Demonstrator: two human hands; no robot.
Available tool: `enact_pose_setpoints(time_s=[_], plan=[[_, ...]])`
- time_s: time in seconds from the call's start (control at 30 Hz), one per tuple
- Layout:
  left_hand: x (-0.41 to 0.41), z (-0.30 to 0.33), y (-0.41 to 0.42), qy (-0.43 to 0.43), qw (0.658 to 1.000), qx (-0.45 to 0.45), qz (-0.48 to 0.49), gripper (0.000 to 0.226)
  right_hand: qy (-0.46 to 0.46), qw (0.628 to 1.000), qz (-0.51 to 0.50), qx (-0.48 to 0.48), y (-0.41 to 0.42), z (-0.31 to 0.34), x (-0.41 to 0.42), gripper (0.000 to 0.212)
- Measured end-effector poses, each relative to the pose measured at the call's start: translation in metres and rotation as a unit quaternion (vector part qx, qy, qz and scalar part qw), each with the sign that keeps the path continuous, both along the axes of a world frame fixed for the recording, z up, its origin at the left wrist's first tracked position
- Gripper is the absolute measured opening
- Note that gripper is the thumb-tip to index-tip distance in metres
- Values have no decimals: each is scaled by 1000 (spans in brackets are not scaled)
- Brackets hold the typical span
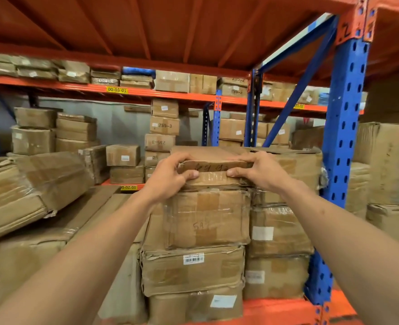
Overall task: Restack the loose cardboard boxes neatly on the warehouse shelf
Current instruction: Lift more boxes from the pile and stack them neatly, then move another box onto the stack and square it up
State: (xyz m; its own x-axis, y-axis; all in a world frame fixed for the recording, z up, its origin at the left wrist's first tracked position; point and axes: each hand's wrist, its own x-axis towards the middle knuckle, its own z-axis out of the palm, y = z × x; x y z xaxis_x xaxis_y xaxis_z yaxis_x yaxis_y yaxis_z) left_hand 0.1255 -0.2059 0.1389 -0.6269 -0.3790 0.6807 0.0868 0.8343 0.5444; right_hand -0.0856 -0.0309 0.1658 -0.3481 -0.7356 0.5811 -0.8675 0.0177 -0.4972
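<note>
**Hands grip top box on shelf stack**

Shelving [345, 127] in blue and orange fills the view, its orange deck showing bare at the front right corner under the stacks. Against the right upright stand two stacks of taped boxes. The right stack [280, 228] touches the upright; the left stack [193, 266] stands just beside it, its boxes dented and torn at the edges. A barcode label [193, 258] sits on a lower box of the left stack. Toward the left edge of the deck a large tilted box [29, 184] leans over flat cartons.

On top of the left stack lies a thin flat box [213, 171], with handwriting on its near face. Left hand [170, 175] pinches its left end, fingers curled over the top edge and thumb pressed on the front. Right hand [258, 171] clamps the right end the same way, thumb on the front face, fingers over the top.
</note>
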Motion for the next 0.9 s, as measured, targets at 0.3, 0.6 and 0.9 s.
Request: enact_pose_setpoints(time_s=[0.3,0.6,0.9], plan=[[45,-14,1,-14,997,-5,69,81,109,980,-100,131,0,40,22,51],[207,-50,-89,116,936,5,333,94,188,979,34,65,-122,51,165,94],[372,-101,-178,-14,898,67,434,145,237,945,155,162,-281,6,307,114]])
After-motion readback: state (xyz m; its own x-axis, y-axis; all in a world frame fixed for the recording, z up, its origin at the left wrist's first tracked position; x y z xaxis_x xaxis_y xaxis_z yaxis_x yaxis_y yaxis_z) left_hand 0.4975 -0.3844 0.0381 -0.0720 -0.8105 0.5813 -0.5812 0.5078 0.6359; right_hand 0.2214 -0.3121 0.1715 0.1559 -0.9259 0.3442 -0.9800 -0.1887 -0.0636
